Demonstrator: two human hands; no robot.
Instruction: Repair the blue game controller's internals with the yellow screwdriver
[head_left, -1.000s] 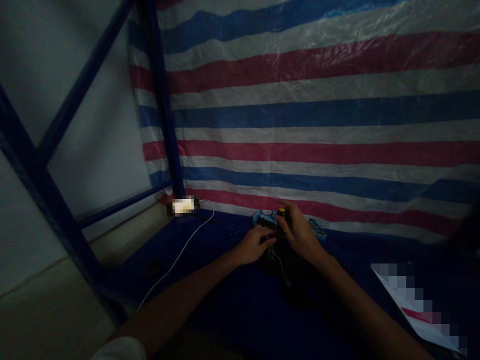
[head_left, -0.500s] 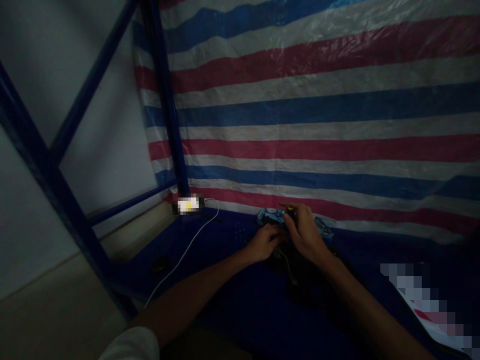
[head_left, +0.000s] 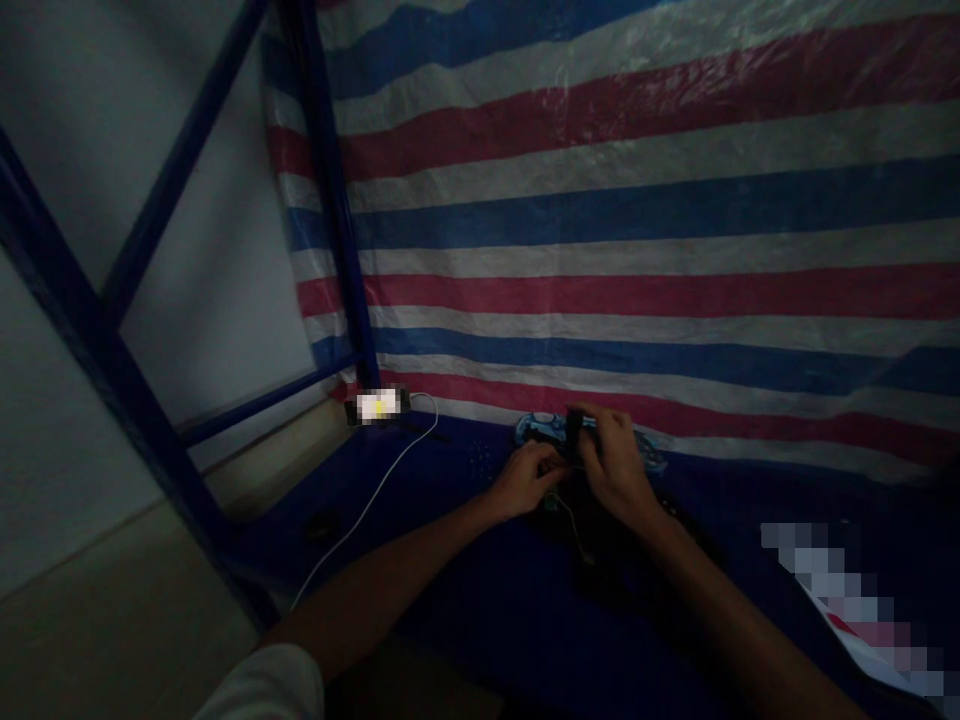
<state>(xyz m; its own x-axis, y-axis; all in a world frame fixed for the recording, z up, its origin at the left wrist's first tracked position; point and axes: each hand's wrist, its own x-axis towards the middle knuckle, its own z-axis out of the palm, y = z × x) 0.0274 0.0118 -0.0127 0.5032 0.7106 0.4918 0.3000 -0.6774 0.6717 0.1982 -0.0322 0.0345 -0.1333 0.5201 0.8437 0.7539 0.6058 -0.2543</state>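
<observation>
My right hand (head_left: 615, 468) pinches a small black cylindrical part (head_left: 574, 436) upright between its fingers. My left hand (head_left: 526, 478) sits close against it, fingers curled, though what they touch is too dark to tell. Below my hands lies a small greenish component (head_left: 553, 503) with a thin wire (head_left: 576, 540) trailing toward me. Behind them lies a flat blue patterned object (head_left: 541, 428), partly hidden by my hands.
A dark blue surface (head_left: 450, 480) runs along a red, white and blue striped tarp (head_left: 637, 240). A white cable (head_left: 367, 510) leads to a blurred device (head_left: 379, 405) by a blue metal frame post (head_left: 330, 200). A blurred sheet (head_left: 855, 600) lies front right.
The yellow top of the black part no longer shows. My hands have drawn closer together around it, and the view has shifted slightly.
</observation>
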